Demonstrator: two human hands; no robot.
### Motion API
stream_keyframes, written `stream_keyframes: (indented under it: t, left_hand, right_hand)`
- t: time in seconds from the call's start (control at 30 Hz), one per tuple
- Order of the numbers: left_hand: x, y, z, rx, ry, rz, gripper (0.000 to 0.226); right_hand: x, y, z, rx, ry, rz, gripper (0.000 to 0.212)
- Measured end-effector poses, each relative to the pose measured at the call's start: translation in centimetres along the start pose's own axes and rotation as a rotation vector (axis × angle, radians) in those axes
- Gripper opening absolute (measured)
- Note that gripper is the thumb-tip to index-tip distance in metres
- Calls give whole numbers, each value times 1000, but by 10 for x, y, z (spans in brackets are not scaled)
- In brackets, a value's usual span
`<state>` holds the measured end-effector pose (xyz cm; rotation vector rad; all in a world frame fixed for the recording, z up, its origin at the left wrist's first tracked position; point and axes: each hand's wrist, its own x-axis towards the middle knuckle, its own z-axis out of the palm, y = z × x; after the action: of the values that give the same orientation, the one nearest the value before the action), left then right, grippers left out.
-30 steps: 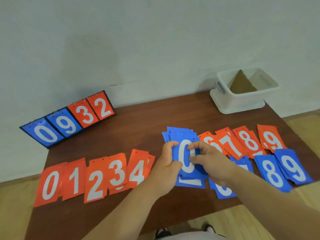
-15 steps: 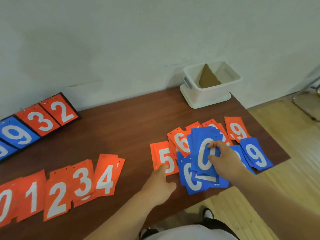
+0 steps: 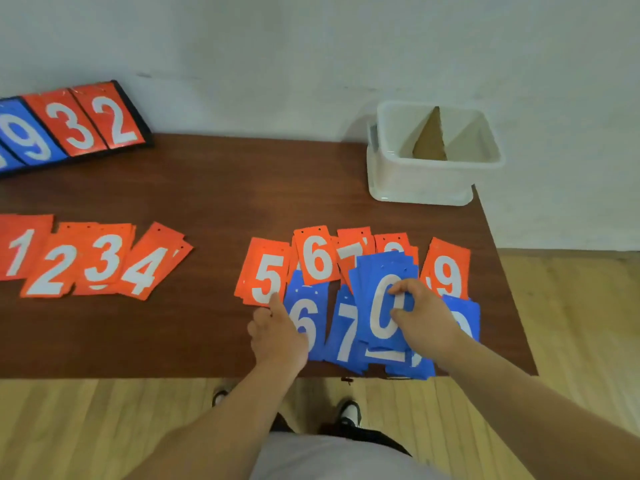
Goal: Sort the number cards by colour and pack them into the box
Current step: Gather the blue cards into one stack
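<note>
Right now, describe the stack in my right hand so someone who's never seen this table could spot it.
On the brown table, look toward the near right edge, in front of the white box. The blue 0 stack overlaps other blue cards, gripped by the right hand. It alone shows a 0; its neighbours are a blue 7 and an orange 9.

The table (image 3: 207, 202) was dark reddish wood or wood veneer, smooth, with a low sheen. The orange cards (image 3: 266, 252) and blue cards (image 3: 381, 271) looked like thin, stiff plastic sheet, smooth and faintly glossy. The box (image 3: 415, 183) was milky white plastic, smooth and slightly shiny; its divider (image 3: 429, 140) was brown cardboard, matt. The scoreboard (image 3: 86, 123) had the same smooth cards in a black frame. The floor (image 3: 571, 323) was pale wood boards, satin. The wall (image 3: 277, 46) was matt paint, a little uneven.
</note>
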<state>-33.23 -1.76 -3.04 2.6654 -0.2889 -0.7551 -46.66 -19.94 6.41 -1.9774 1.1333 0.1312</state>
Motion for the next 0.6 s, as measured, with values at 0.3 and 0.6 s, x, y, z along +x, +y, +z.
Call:
stream_keyframes:
  t: [0.3, 0.6]
  left_hand:
    - [-9, -6, 15, -249, 40, 20, 87]
    - [-20, -11, 7, -334, 20, 63, 84]
  right_hand:
    - [5, 23, -12, 22, -59, -13, 26]
    - [10, 14, -13, 71, -77, -31, 26]
